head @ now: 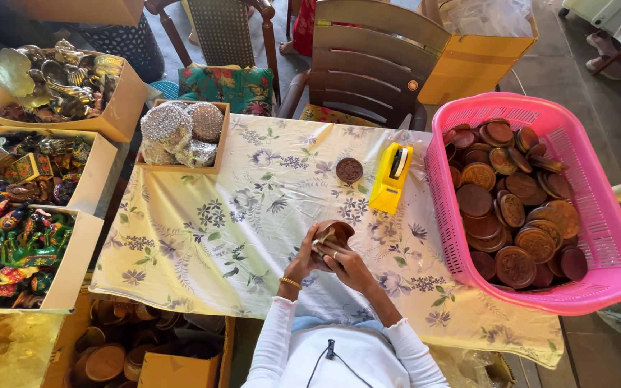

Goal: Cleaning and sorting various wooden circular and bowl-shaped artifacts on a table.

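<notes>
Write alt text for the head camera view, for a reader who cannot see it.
A person's left hand and right hand together hold a small round brown wooden box over a floral tablecloth. A pink basket of similar carved wooden discs sits to the right, with a yellow tape dispenser and one loose wooden lid beyond the hands. Cardboard boxes of painted figurines line the left.

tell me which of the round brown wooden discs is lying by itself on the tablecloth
The single wooden disc just left of the yellow tape dispenser. The other discs are piled in the pink basket, and the hands hold a separate brown piece.
</notes>
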